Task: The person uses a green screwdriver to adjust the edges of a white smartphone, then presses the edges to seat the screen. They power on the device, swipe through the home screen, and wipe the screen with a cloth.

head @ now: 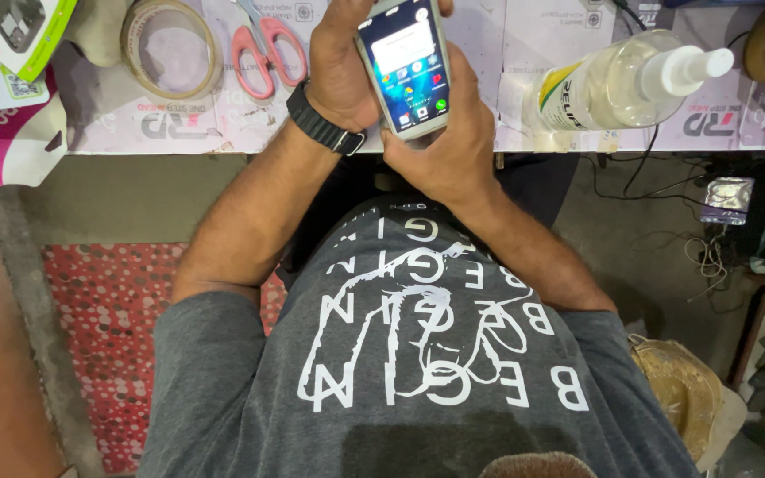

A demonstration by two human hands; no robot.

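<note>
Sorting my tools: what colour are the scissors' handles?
Pink, seen in the head view: scissors.

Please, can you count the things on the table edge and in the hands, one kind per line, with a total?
Phone, held in the left hand and right hand: 1
Tape roll: 1
Pink scissors: 1
Clear spray bottle: 1
Total: 4

Your phone point(407, 66) is white-edged, its screen lit with app icons, held tilted above the counter point(489, 133) edge.
</note>
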